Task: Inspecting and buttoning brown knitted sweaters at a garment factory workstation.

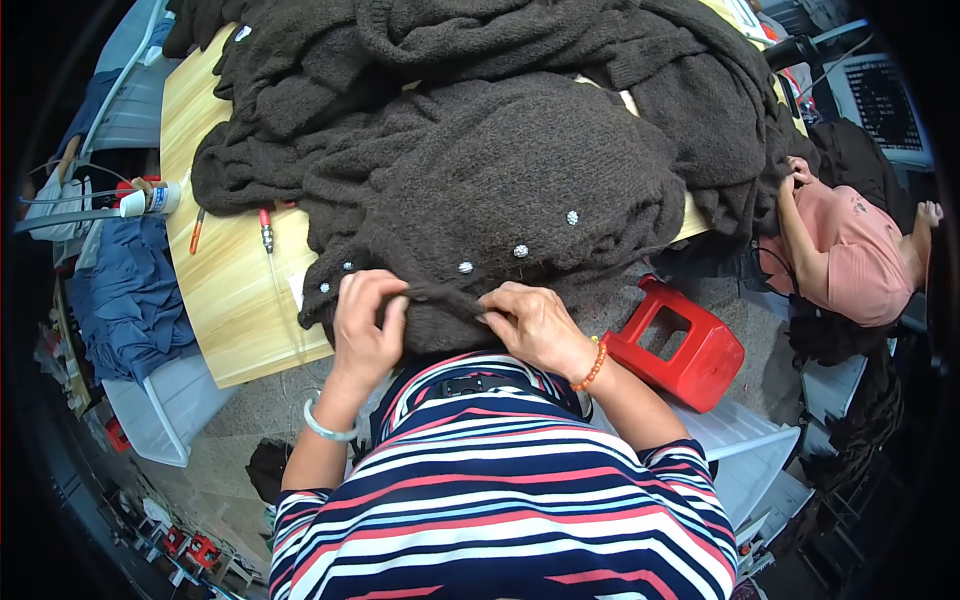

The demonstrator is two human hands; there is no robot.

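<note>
From the head view, one dark brown knitted cardigan (520,190) lies heaped on the wooden table (225,290), five pearly buttons (520,250) showing along its front (more knitwear is piled behind). The left hand (365,325) and right hand (530,322) sit at the near hem, fingers closed, pinching a stretched strip of knit between them. One red stool (680,350) stands to the right.

A: Surface?
B: Light wooden table (225,300). Heap of dark brown knit sweaters (500,150) covers most.
A: Else?
B: Red-handled tool (266,230), orange pen (196,230), white bottle (150,200) at left.
</note>
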